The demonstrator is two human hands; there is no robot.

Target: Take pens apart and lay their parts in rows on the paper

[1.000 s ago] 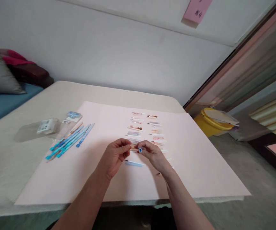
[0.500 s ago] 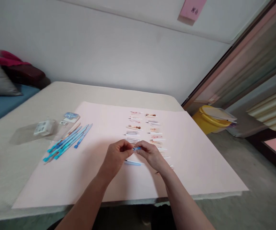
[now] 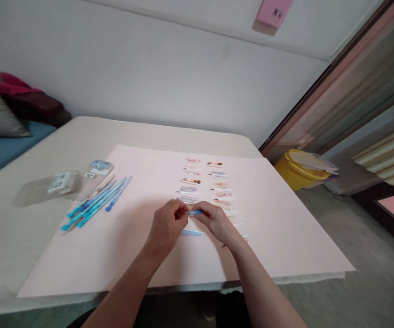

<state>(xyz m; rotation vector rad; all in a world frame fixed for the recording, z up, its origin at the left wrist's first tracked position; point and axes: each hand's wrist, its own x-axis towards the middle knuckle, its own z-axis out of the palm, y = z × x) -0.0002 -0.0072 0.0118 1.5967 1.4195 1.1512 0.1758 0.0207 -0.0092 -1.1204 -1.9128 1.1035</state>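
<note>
A short blue pen part (image 3: 194,212) lies level between my two hands, over the pink sheet. My right hand (image 3: 215,219) pinches its right end between thumb and fingers. The fingers of my left hand (image 3: 168,222) are pinched at its left end, and they hide that tip. Below the hands, a pale blue pen piece and a white stick (image 3: 192,233) rest on the sheet. Two columns of disassembled pens, with clear patterned barrels (image 3: 188,188) and thin white refills (image 3: 222,189), stretch away beyond my hands. My right hand covers some of the nearer pieces.
Several blue and turquoise pens (image 3: 97,205) are bunched at the left of the pink sheet (image 3: 286,237). Behind them are a clear plastic box (image 3: 62,182) and a blue-white packet (image 3: 101,166). A yellow bucket (image 3: 291,171) stands on the floor at right.
My left fingers have drawn slightly left and curled more, and more of the blue pen part shows between the hands. My right hand has barely moved.
</note>
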